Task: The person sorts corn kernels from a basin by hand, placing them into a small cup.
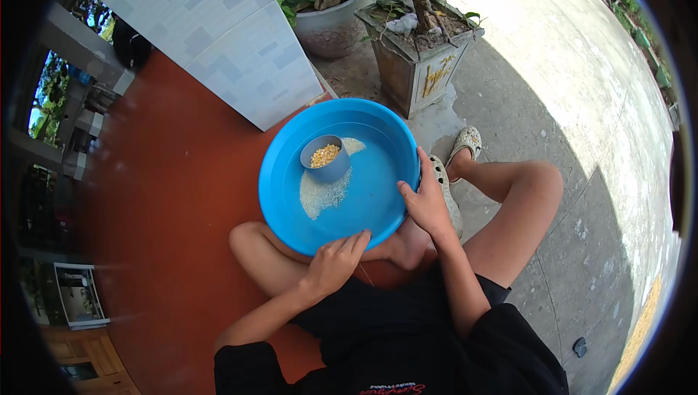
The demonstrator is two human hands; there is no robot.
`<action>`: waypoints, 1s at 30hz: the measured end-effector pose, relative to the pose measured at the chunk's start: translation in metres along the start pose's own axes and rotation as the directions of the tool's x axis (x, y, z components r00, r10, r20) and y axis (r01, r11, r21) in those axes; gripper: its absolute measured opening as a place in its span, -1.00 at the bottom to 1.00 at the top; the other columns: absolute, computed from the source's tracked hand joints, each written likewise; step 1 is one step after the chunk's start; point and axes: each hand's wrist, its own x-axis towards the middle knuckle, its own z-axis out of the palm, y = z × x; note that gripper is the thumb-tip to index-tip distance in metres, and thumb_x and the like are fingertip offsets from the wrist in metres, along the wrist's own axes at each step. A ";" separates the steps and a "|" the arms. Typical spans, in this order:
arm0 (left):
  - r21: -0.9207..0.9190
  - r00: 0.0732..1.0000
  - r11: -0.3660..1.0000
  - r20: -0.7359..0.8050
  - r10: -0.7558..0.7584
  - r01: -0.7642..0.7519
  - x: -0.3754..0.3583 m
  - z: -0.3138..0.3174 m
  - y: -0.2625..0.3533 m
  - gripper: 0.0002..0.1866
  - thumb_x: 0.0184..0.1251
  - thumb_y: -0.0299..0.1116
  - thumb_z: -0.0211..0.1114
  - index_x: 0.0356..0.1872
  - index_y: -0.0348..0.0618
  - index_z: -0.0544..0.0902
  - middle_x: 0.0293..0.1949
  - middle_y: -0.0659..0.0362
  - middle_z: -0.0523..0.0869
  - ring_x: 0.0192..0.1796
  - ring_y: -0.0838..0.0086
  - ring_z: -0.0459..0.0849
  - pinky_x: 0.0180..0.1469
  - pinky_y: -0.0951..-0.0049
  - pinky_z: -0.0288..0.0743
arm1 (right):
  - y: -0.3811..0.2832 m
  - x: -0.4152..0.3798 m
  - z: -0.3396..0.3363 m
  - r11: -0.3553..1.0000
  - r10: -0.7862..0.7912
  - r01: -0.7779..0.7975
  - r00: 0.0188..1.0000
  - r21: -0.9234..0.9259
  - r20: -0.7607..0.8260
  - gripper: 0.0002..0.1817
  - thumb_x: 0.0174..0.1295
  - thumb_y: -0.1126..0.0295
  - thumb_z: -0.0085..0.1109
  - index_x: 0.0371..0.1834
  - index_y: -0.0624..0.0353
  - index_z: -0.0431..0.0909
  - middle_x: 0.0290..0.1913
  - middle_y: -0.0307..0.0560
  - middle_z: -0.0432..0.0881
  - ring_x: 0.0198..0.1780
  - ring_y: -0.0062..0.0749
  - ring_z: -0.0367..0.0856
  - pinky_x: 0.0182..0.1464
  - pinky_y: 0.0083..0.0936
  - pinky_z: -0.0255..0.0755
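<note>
A round blue plastic basin point(382, 209) is tilted over my lap and crossed legs. My right hand point(427, 202) grips its right rim, thumb on the inside and fingers around the outside. At the near rim, my left hand point(336, 260) rests with bent fingers pressed over the edge; its thumb is hidden. Inside the basin stands a small grey bowl point(331, 171), part-filled with yellow corn kernels point(325, 155). Fine whitish grain, perhaps broken rice point(320, 197), lies spread on the basin floor around and below the bowl.
Red tiled floor point(182, 198) extends to the left, with a tiled pillar point(218, 38) ahead. Beyond are a square planter point(418, 68) and a round pot point(327, 31). Light clogs point(465, 142) are on my feet, over grey concrete point(582, 249) at right.
</note>
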 end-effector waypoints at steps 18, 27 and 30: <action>-0.320 0.943 0.922 0.314 -0.114 0.218 0.064 0.051 0.043 -0.31 0.50 -0.41 0.39 0.60 -0.34 0.44 0.38 -0.23 0.72 0.28 -0.07 0.83 0.29 0.08 0.75 | -0.037 0.143 0.005 0.583 0.148 0.456 0.754 -0.672 0.640 -0.24 0.56 -0.17 0.20 0.18 0.54 0.65 -0.05 0.43 0.84 0.00 0.26 0.88 0.06 0.03 0.77; -0.112 0.836 0.848 -0.144 -0.530 0.519 0.121 0.001 -0.036 -0.46 0.50 -0.27 0.49 0.40 -0.32 0.66 0.58 -0.23 0.50 0.63 -0.14 0.46 0.55 -0.03 0.45 | 0.030 0.156 0.088 0.859 0.494 -0.266 0.658 -0.438 0.569 -0.48 0.37 0.11 0.36 -0.01 0.50 0.78 -0.08 0.21 0.88 -0.24 -0.06 0.91 -0.33 -0.18 0.84; 0.180 0.928 0.910 -0.070 -0.367 0.373 0.118 0.035 -0.057 -0.61 0.54 -0.26 0.45 0.20 -0.33 0.72 0.38 -0.25 0.67 0.43 -0.20 0.65 0.38 -0.08 0.58 | 0.034 0.155 0.080 0.833 0.521 -0.233 0.636 -0.502 0.569 -0.37 0.35 0.13 0.41 0.32 0.43 0.65 0.05 0.14 0.84 -0.11 -0.12 0.89 -0.25 -0.20 0.85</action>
